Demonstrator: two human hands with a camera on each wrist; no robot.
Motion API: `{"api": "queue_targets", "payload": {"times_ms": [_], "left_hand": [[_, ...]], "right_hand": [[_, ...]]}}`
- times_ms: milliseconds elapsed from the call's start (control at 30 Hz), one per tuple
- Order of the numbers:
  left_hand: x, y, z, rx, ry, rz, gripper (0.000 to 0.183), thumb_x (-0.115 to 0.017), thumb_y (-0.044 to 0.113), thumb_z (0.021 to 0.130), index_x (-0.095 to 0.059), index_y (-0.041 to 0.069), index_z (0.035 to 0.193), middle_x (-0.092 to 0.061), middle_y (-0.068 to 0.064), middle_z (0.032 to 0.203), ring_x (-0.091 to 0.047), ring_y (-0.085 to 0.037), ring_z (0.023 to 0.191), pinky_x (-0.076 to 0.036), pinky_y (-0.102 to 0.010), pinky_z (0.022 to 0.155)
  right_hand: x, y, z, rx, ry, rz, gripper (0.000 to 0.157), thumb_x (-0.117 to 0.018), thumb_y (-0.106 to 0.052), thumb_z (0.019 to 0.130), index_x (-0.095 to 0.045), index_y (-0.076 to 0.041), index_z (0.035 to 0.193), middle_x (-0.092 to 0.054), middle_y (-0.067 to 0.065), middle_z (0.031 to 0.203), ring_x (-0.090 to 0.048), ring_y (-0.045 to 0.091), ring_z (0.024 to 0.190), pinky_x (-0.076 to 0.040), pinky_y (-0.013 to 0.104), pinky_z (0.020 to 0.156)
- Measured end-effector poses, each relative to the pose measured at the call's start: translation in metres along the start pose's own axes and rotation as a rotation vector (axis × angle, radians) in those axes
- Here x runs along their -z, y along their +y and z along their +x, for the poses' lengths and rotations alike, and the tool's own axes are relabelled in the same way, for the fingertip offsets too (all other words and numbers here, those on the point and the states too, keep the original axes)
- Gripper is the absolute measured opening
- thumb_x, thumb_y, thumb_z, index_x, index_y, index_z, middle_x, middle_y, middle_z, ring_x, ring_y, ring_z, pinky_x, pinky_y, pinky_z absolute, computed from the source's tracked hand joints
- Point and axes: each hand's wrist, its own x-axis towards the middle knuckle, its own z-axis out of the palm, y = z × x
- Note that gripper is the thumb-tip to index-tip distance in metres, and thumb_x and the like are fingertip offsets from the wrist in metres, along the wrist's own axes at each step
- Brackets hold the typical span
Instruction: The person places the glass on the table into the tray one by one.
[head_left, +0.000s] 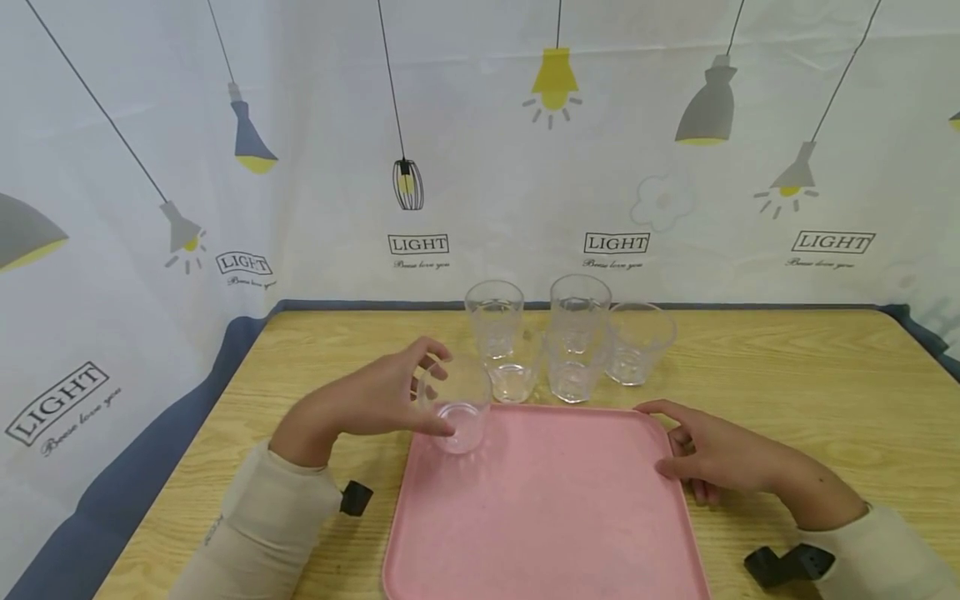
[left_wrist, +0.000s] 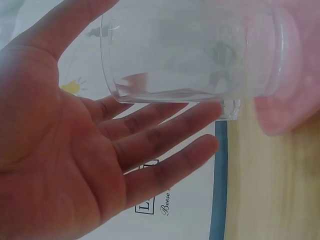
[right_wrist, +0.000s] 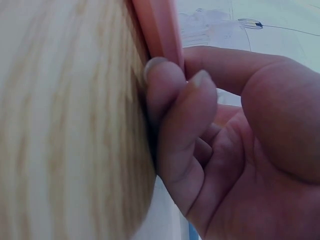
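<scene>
On a yellowish wood-grain table [head_left: 787, 367], a right hand [head_left: 723, 454] grips the pink rectangular tray [head_left: 555, 508] near its far right corner, while the left hand [head_left: 382, 392], fingers loosely spread, half-encircles a clear tapered tumbler [head_left: 467, 408] at its far left.

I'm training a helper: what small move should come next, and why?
Perhaps the left hand should open wider and ease off the cup: its base appears to sit on the pink tray, and the right hand grips the tray's edge. Five more cups stand beyond it.
</scene>
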Motion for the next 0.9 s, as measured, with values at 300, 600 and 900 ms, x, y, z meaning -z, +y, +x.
{"api": "queue_targets", "payload": {"times_ms": [300, 600, 900], "left_hand": [[0.0005, -0.0041, 0.0002, 0.012, -0.036, 0.012, 0.085, -0.086, 0.039, 0.078, -0.033, 0.016, 0.142, -0.051, -0.013, 0.141, -0.060, -0.027, 0.119, -0.054, -0.039, 0.095], [0.0006, -0.0041, 0.0002, 0.022, -0.055, 0.000, 0.087, -0.086, 0.039, 0.078, -0.032, 0.019, 0.143, -0.052, -0.012, 0.140, -0.059, -0.027, 0.120, -0.053, -0.041, 0.096], [0.0017, -0.0040, -0.0007, 0.026, -0.056, 0.017, 0.092, -0.086, 0.040, 0.077, -0.030, 0.026, 0.148, -0.052, -0.011, 0.141, -0.059, -0.027, 0.121, -0.050, -0.046, 0.102]], "right_hand": [[-0.0009, 0.0000, 0.0004, 0.003, -0.001, 0.016, 0.072, -0.064, -0.015, 0.097, -0.021, -0.008, 0.155, -0.063, 0.012, 0.081, -0.060, 0.015, 0.049, -0.054, 0.036, 0.042], [-0.0009, -0.0010, 0.0002, -0.011, 0.004, 0.011, 0.073, -0.065, -0.016, 0.097, -0.020, -0.007, 0.155, -0.062, 0.012, 0.080, -0.059, 0.015, 0.049, -0.054, 0.036, 0.043], [-0.0018, -0.0035, 0.0007, -0.011, 0.001, 0.017, 0.075, -0.064, -0.016, 0.097, -0.019, -0.007, 0.156, -0.062, 0.011, 0.080, -0.059, 0.016, 0.049, -0.053, 0.036, 0.043]]}}
